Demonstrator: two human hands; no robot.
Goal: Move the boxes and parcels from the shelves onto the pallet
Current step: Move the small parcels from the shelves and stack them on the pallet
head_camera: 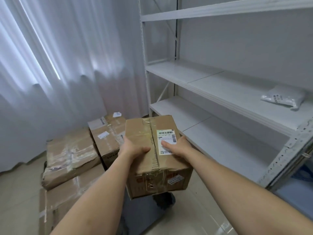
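Note:
I hold a taped brown cardboard box point(152, 133) with a white barcode label in the air, in front of the white shelving. My left hand point(133, 148) grips its left side with the thumb on top. My right hand point(177, 146) grips its right side, thumb over the label. Below and to the left, several cardboard boxes point(71, 155) sit stacked together on a dark pallet point(140, 212) on the floor. A white plastic parcel point(282, 98) lies on the middle shelf point(220, 85) at the right.
White curtains point(59, 65) hang along the left and back. The shelf unit's perforated grey upright point(288, 158) juts out at the right. The lower shelf point(220, 133) lies just behind the held box. Pale tiled floor point(194, 209) runs between the pallet and the shelving.

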